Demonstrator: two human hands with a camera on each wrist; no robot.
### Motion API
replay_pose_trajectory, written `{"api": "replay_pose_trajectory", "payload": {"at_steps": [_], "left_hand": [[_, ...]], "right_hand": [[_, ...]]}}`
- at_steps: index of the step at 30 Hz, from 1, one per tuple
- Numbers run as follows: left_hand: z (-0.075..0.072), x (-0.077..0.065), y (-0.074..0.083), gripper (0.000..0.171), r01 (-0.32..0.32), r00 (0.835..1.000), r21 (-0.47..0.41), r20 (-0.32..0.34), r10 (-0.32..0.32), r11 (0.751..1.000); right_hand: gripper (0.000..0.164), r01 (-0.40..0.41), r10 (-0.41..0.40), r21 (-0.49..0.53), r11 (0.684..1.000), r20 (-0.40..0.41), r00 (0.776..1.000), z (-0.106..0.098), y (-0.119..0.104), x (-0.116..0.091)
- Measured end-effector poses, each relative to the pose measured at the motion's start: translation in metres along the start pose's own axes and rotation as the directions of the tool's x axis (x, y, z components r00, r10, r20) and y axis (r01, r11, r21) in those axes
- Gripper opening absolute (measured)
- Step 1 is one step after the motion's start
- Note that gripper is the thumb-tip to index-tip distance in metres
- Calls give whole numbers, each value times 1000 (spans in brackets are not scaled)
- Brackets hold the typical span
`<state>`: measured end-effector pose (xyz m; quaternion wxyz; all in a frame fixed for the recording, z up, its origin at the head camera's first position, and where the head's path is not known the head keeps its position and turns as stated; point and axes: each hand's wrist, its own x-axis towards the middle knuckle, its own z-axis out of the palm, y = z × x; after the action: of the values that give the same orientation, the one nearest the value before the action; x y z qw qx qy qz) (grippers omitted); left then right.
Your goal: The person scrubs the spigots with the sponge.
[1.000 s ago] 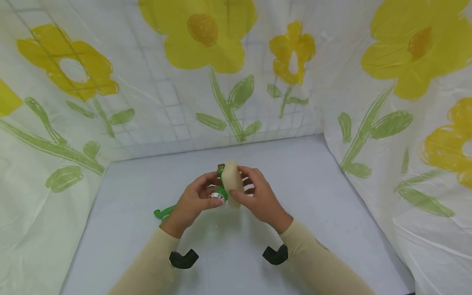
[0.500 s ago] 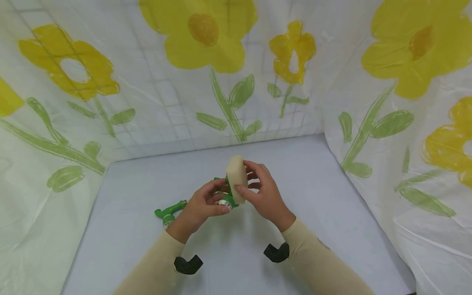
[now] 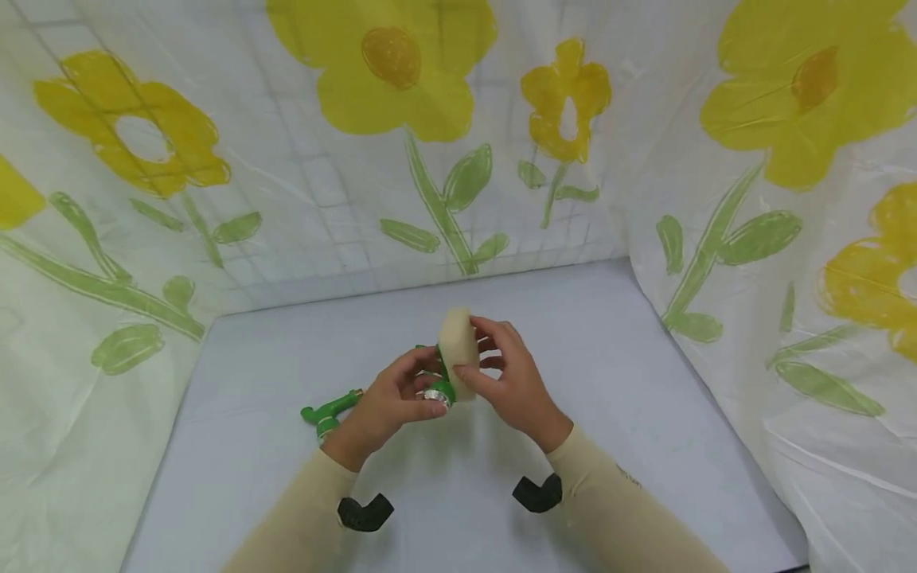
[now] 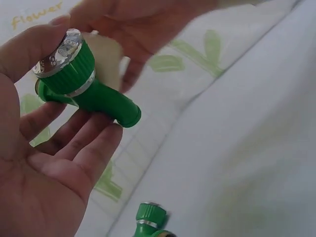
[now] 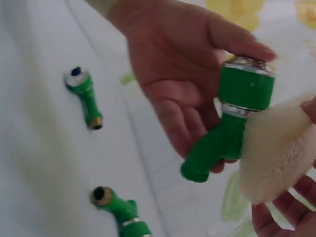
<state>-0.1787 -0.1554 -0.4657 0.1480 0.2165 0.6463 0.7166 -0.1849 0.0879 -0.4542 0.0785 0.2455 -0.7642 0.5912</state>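
My left hand (image 3: 387, 404) pinches a green tap (image 5: 244, 91) between the thumb, on its silver cap (image 4: 61, 55), and the fingers under its body. My right hand (image 3: 512, 390) grips a cream sponge (image 3: 457, 350), thumb on the near side, fingers on the far one, and the sponge sits against the tap, held up above the table (image 3: 566, 318). The cap carries small marks, one of them like an 8, but I can't read them, and my thumb covers part of it.

The right wrist view cuts off most of my right hand; from my head, my own fingers and the sponge hide much of the tap. Out on the table, a second tap (image 5: 89, 101) lies whole in that wrist view, while a third tap (image 5: 121, 210) runs off its lower edge. From my head I make out just one of them, partly behind my left wrist.

There is small print (image 3: 629, 475) on my right sleeve (image 3: 626, 501), too tiny to read. On the flowered curtain (image 3: 301, 119) the left wrist view shows yellow lettering (image 4: 37, 16): "flower".
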Motion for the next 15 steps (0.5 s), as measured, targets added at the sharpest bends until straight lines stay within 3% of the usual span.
{"api": "replay_pose_trajectory", "payload": {"at_steps": [3,11,15], "left_hand": [[0,-1,0,73,-11,1000,4,8,11,1000],[-11,-3,9,73,-78,984,-14,-161,75,997],[-7,-2,2,70,-29,994,-29,-102,25,999]], "right_hand": [[66,-13,13,3,1000,4,1000,-1,-2,0],[69,-105,104,1,994,158,982,14,11,-19],[67,-40,39,0,999,95,995,9,4,-12]]}}
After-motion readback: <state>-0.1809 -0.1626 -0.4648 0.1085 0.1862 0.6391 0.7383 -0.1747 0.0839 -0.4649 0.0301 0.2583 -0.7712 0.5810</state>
